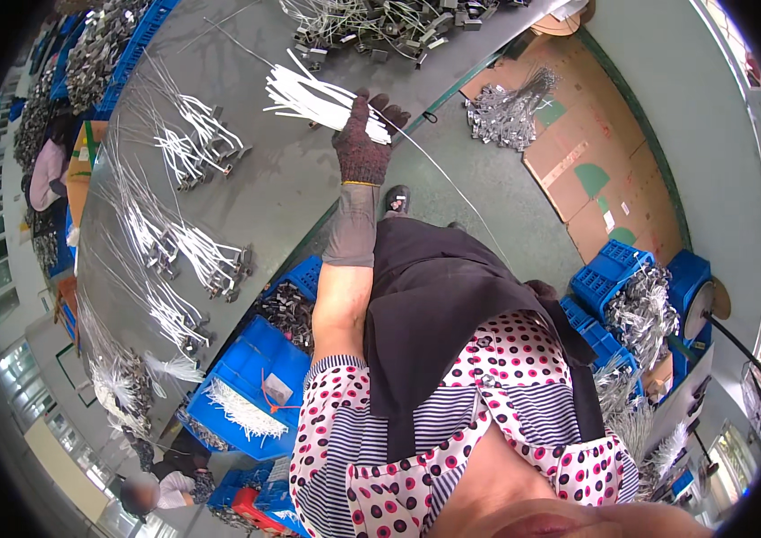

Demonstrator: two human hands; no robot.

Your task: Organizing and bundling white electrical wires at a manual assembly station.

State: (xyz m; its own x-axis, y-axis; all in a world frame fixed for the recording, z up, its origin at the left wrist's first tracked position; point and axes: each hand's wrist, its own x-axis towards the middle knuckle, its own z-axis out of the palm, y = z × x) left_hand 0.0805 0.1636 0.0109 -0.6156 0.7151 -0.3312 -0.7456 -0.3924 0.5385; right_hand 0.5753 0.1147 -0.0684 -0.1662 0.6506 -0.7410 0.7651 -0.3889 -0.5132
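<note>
While several bunches (188,134) on the desk (250,161) already look sleeved in white, the heap (380,31) at the far side seems mostly bare, so I'd judge plenty is left. The left hand (364,148), gloved, has its grip closed round a fistful of loose tubes (309,97), held over the desk's edge. They lie crosswise before the worker, free ends pointing left and slightly away. The right hand's grip I can't make out.

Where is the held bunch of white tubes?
In the head view, the white tubes are just left of top centre, in the gloved left hand, over the grey table.
</note>
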